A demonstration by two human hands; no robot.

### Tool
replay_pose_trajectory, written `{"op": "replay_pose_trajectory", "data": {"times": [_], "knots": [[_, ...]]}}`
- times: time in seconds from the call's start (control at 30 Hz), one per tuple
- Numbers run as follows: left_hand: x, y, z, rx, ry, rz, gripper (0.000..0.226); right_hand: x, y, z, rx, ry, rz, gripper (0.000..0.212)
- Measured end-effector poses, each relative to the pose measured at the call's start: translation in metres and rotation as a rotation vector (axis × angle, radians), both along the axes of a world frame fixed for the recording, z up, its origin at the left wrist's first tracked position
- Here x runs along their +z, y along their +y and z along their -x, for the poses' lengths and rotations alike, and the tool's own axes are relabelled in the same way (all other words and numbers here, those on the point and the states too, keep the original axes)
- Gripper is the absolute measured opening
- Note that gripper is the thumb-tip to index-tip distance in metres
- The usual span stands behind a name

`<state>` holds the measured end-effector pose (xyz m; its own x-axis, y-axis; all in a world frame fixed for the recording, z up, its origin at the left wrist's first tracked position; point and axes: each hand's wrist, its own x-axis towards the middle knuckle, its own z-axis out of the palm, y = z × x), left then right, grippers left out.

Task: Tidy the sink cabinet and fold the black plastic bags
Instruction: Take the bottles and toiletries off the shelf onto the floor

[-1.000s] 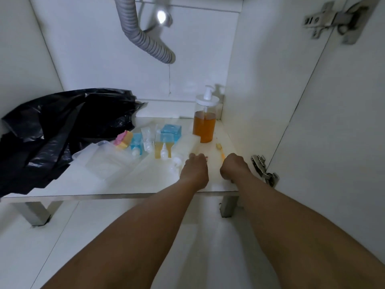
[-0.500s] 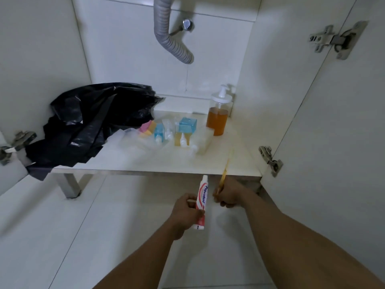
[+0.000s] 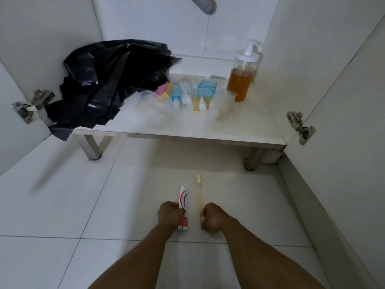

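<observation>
My left hand (image 3: 169, 215) grips a white and red toothpaste tube (image 3: 183, 205) low over the tiled floor in front of the cabinet. Just to its right, my right hand (image 3: 213, 217) holds a yellow toothbrush (image 3: 200, 197) by its handle, head pointing toward the cabinet. Crumpled black plastic bags (image 3: 108, 80) lie heaped on the left of the cabinet shelf (image 3: 187, 132), one corner hanging over the front edge. Small bottles, a blue box (image 3: 206, 88) and a pink and yellow sponge (image 3: 164, 91) sit mid-shelf.
A pump bottle of amber liquid (image 3: 241, 78) stands at the shelf's back right. Clear plastic wrap (image 3: 154, 107) lies beside the bags. A grey drain hose (image 3: 205, 5) hangs above. Open doors with hinges (image 3: 300, 126) flank both sides. Metal legs (image 3: 91, 149) hold the shelf up.
Both hands picked up the toothpaste and the toothbrush from the shelf's front right and drew them back and down to the floor tiles. The view has pulled back from the cabinet.
</observation>
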<state>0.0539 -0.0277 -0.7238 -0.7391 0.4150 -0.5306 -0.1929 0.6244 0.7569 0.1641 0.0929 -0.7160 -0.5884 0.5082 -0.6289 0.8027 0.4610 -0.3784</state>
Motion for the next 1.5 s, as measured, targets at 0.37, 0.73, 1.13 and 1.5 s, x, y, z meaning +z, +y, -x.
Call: {"op": "replay_pose_trajectory", "data": {"times": [0.37,0.73,1.13,1.5], "knots": [[-0.004,-0.001,0.007,-0.167,0.210,0.224,0.035,0.003,-0.003,0.003,-0.024,-0.034,0.032,0.045],[0.007,-0.006,0.006,-0.305,0.393,0.360,0.048,0.007,0.006,0.013,-0.010,-0.108,-0.060,0.002],[0.212,0.023,0.144,-0.045,0.684,0.140,0.049,0.180,0.060,0.123,0.072,0.313,-0.345,0.023],[0.209,0.054,0.173,0.121,0.239,-0.073,0.033,0.190,0.080,0.182,-0.039,0.592,-0.194,0.052]]}}
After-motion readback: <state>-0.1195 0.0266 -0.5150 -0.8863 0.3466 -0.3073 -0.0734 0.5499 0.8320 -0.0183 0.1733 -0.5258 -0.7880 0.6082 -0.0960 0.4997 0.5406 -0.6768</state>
